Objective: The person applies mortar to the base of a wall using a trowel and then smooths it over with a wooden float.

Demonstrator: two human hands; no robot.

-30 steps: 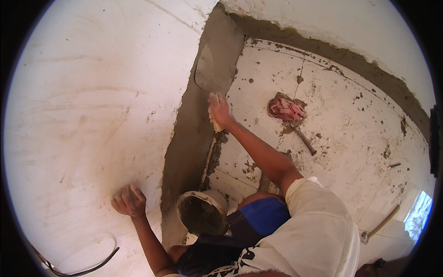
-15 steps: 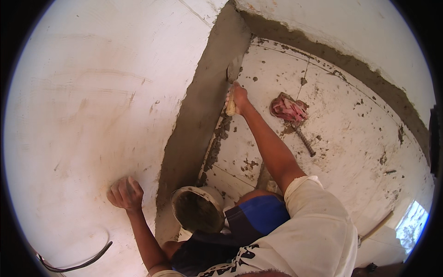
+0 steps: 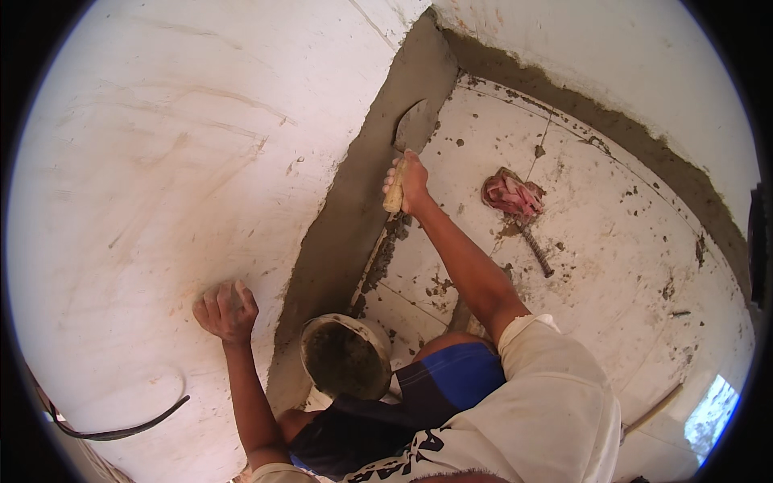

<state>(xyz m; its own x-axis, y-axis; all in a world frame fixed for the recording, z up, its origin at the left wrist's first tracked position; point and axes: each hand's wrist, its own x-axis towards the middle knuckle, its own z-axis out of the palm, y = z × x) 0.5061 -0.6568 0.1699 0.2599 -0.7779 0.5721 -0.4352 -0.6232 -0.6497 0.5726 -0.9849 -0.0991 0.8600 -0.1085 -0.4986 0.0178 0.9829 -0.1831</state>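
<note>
My right hand (image 3: 412, 181) grips the pale wooden handle of a trowel (image 3: 408, 137) whose metal blade presses against the wet grey mortar strip (image 3: 354, 209) at the foot of the white wall. My left hand (image 3: 227, 310) rests as a loose fist flat against the white wall (image 3: 161, 177), holding nothing. A round pan of grey mortar (image 3: 346, 358) sits on the floor just in front of my knees, between my two arms.
A pink rag wrapped on a metal rod (image 3: 515, 201) lies on the mortar-spattered white tiled floor (image 3: 612, 258). A second mortar band (image 3: 612, 121) runs along the far wall. A black cable (image 3: 121, 431) curls at lower left. A pale stick (image 3: 652, 410) lies at lower right.
My right hand with the trowel has slid farther up the mortar strip toward the corner. My left hand has stayed against the wall.
</note>
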